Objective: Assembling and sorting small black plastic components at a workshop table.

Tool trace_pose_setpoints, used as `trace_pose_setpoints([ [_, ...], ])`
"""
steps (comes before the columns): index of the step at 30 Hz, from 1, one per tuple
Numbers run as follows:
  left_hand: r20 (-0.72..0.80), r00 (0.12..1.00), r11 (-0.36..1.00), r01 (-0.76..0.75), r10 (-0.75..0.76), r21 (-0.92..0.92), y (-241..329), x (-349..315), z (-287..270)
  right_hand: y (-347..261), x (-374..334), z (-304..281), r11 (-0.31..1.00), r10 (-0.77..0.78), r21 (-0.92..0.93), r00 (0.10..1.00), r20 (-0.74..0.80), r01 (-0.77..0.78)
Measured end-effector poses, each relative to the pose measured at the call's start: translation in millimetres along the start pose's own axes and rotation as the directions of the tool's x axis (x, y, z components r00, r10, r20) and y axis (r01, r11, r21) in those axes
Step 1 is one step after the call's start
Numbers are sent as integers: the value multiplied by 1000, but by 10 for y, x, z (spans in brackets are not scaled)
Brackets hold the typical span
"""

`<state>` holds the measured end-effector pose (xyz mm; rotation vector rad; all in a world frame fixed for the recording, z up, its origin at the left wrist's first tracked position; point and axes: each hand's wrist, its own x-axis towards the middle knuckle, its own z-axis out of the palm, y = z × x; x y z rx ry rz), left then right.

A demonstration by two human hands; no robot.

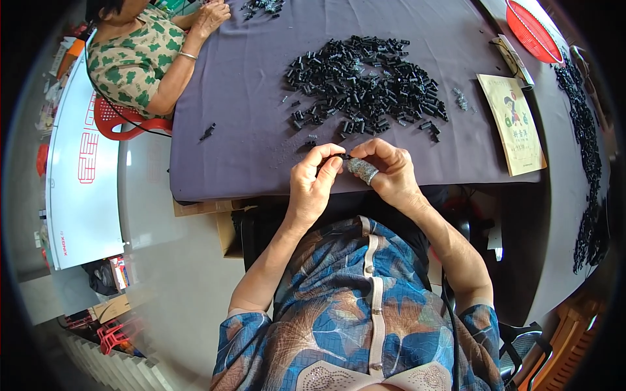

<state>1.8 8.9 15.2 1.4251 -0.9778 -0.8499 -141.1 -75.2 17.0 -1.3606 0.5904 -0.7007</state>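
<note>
Just above the near table edge, my left hand (314, 179) and my right hand (389, 171) meet, each pinching a small black piece (344, 156) between thumb and fingers. Most of that piece is hidden by the fingertips, so its exact kind does not show. A greyish wrap (362, 171) covers one finger of my right hand. Beyond my hands spreads a large heap of small black ribbed plastic pieces (365, 85). Several small clear springs or coils (461, 99) lie to the right of the heap.
A dark grey cloth covers the table (228, 156). On the right lie a tan printed booklet (512, 127), a red basket (533, 31) and a long row of black pieces (580, 150). At far left a co-worker (140, 62) sits on a red chair (124, 120), hands near another small pile (263, 8).
</note>
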Motion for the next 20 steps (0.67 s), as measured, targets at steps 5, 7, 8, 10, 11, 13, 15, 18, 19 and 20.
trace_pose_setpoints([
  [5, 63, 994, 982, -94, 85, 162, 48, 30, -63, 101, 4, -2, 968, -141, -213, 990, -14, 135],
  [7, 80, 989, 964, -141, 126, 227, 49, 44, -69, 76, 2, -27, 950, -134, -279, 990, 32, 138],
  [8, 92, 968, 924, -249, 232, 291, 29, 62, -65, 64, 1, -30, 928, -125, -343, 989, 77, 144],
  [10, 110, 936, 867, -352, 335, 353, -7, 59, -50, 64, 2, -17, 941, -115, -315, 992, 59, 128],
  [11, 80, 949, 902, -314, 304, 296, -24, 56, -30, 64, 6, -19, 952, -105, -287, 994, 39, 111],
  [13, 51, 961, 931, -276, 272, 238, -14, 41, -21, 72, 17, 12, 962, -131, -240, 991, 1, 128],
  [15, 56, 993, 993, 105, -102, -58, 36, 22, -15, 87, 12, 12, 970, -154, -195, 987, -44, 143],
  [18, 81, 984, 931, 175, -157, -321, -32, 38, -9, 98, 7, 10, 970, -147, -202, 988, -36, 137],
  [19, 87, 982, 910, 188, -167, -370, -53, 44, -11, 103, 8, 12, 966, -160, -209, 987, -32, 150],
  [20, 94, 979, 886, 201, -178, -418, -78, 54, -14, 111, 12, 11, 963, -172, -216, 985, -29, 161],
])
